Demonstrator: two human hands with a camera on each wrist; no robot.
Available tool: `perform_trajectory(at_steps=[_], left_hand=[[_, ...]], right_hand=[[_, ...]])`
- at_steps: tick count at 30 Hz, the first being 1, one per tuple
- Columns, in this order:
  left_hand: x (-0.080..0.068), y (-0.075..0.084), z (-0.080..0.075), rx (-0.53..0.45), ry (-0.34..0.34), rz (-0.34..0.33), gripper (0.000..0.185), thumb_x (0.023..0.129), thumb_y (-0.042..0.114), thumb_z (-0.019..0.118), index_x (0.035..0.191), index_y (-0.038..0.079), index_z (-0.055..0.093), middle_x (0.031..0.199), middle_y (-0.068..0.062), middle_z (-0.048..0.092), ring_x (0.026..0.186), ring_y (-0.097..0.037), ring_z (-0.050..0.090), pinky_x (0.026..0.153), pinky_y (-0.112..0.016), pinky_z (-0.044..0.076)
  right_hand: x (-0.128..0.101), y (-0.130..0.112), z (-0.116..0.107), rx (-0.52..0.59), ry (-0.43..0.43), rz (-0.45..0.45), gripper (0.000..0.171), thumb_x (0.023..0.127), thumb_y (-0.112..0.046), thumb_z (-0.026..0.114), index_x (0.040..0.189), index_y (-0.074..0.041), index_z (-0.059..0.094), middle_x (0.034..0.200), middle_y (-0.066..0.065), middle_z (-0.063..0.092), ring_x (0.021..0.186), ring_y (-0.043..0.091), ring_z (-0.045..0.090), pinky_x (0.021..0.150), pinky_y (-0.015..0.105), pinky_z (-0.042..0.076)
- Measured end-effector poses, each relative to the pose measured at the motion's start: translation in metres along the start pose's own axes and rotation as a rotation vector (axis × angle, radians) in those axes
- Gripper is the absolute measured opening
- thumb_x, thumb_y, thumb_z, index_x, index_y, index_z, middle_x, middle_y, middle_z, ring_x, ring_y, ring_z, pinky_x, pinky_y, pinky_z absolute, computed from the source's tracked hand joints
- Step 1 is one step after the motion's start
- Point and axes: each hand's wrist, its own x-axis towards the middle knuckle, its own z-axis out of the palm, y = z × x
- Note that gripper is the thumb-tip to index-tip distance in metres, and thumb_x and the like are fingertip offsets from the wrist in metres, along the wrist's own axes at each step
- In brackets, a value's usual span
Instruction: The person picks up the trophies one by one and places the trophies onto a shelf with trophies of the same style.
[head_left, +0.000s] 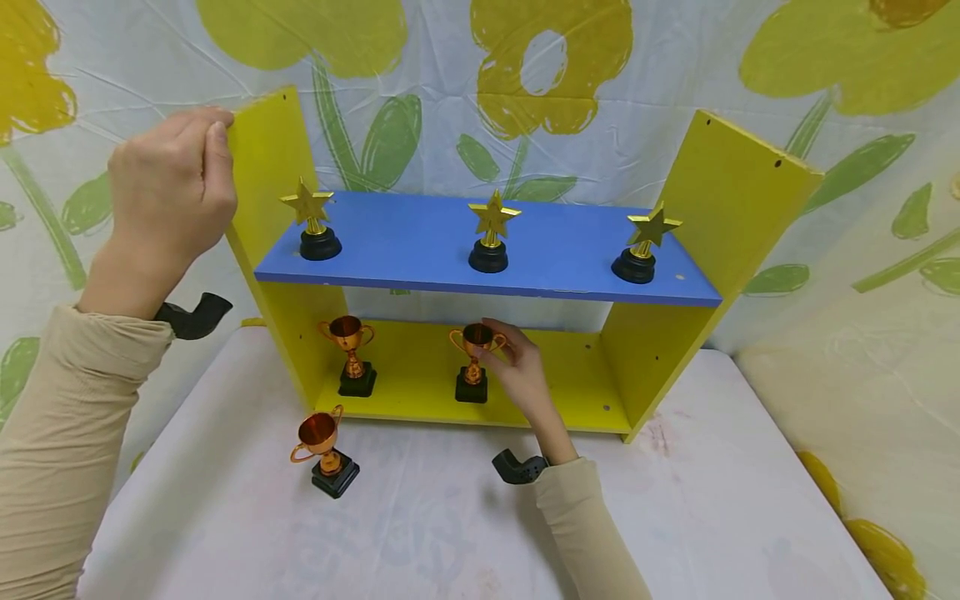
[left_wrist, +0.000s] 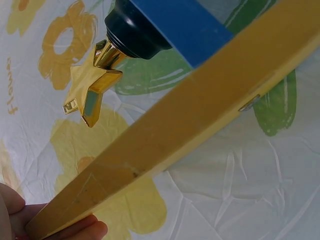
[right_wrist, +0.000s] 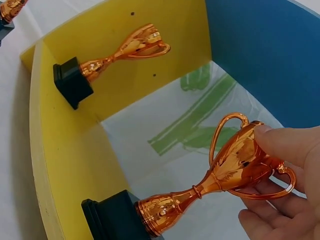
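My right hand (head_left: pixel 517 371) pinches the cup of a bronze trophy cup (right_wrist: pixel 240 160) between thumb and fingers; its black base is at the lower yellow board, near the middle. My left hand (head_left: pixel 176 179) grips the top corner of the shelf's left yellow side panel (left_wrist: pixel 130 145). Another bronze trophy cup (head_left: pixel 351 337) stands left on that lower board. A third bronze trophy cup (head_left: pixel 318 437) is on the white table in front of the shelf. Along the blue shelf board (head_left: pixel 412 229) stand gold star trophies at left (head_left: pixel 309 212), middle (head_left: pixel 491 229) and right (head_left: pixel 643 242).
The yellow right side panel (head_left: pixel 742 183) rises beyond the blue board. A white cloth-covered table (head_left: pixel 420 517) lies under the shelf. Behind hangs a cloth printed with yellow flowers (head_left: pixel 555 58). Each wrist wears a black device, on the left (head_left: pixel 197 317) and right (head_left: pixel 519 468).
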Motion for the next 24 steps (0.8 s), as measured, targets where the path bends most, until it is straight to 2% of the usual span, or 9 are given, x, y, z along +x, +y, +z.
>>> perform_trajectory(at_steps=[9, 12, 17, 21, 24], left_hand=[[0.0, -0.001, 0.001, -0.002, -0.004, 0.008, 0.041, 0.102, 0.018, 0.039, 0.109, -0.01, 0.069, 0.11, -0.024, 0.07, 0.09, -0.052, 0.066, 0.059, -0.062, 0.045], [-0.001, -0.001, 0.001, -0.003, -0.002, 0.004, 0.041, 0.102, 0.017, 0.039, 0.109, -0.01, 0.069, 0.11, -0.023, 0.07, 0.09, -0.052, 0.066, 0.06, -0.062, 0.045], [-0.001, -0.001, 0.0, -0.001, 0.001, 0.001, 0.041, 0.102, 0.017, 0.039, 0.109, -0.01, 0.069, 0.11, -0.023, 0.07, 0.09, -0.052, 0.066, 0.06, -0.062, 0.045], [-0.001, -0.001, 0.0, 0.0, -0.001, 0.004, 0.041, 0.102, 0.017, 0.039, 0.109, -0.01, 0.069, 0.11, -0.023, 0.07, 0.089, -0.052, 0.066, 0.059, -0.062, 0.044], [-0.001, -0.001, 0.0, -0.004, -0.001, 0.002, 0.041, 0.102, 0.017, 0.039, 0.108, -0.011, 0.069, 0.11, -0.023, 0.07, 0.089, -0.052, 0.066, 0.06, -0.062, 0.045]], right_hand=[[-0.001, -0.003, 0.0, 0.012, -0.003, 0.001, 0.045, 0.091, 0.005, 0.065, 0.134, 0.01, 0.054, 0.134, 0.03, 0.054, 0.121, 0.043, 0.053, 0.11, 0.05, 0.037], [-0.001, -0.004, -0.001, 0.002, -0.008, -0.021, 0.046, 0.091, 0.005, 0.065, 0.135, 0.01, 0.053, 0.137, 0.03, 0.052, 0.127, 0.042, 0.05, 0.112, 0.049, 0.034], [-0.002, -0.011, -0.001, -0.073, -0.001, -0.041, 0.048, 0.091, -0.002, 0.067, 0.137, 0.005, 0.054, 0.143, 0.024, 0.05, 0.137, 0.036, 0.042, 0.115, 0.049, 0.029], [-0.004, -0.018, 0.0, -0.14, 0.016, -0.05, 0.049, 0.091, -0.008, 0.07, 0.138, -0.001, 0.055, 0.145, 0.019, 0.05, 0.138, 0.032, 0.041, 0.114, 0.051, 0.028], [-0.005, -0.023, 0.001, -0.156, 0.028, -0.085, 0.049, 0.091, -0.007, 0.07, 0.138, 0.0, 0.055, 0.143, 0.019, 0.051, 0.137, 0.033, 0.042, 0.114, 0.051, 0.029]])
